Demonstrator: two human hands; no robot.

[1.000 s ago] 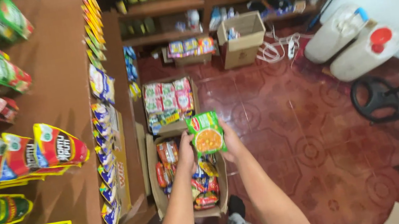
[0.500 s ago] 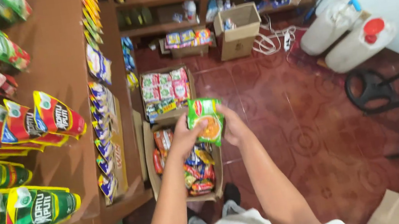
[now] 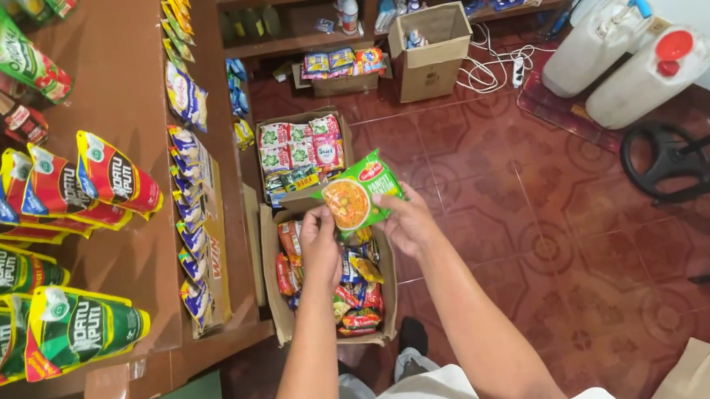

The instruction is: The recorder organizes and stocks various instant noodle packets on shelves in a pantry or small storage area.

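packet: the green noodle packet (image 3: 358,193) sat upright a second ago, now it's tilted with its top leaning right
hands: left hand (image 3: 318,239) and right hand (image 3: 406,220) both moved a bit lower on it, gripping the bottom corners
view: camera's tipped down, more torso showing

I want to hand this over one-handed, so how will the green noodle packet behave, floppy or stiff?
The green noodle packet probably feels light and fairly stiff: it stays flat, pinched only at its lower corners by the left hand and right hand. Its glossy wrapper may be slippery.
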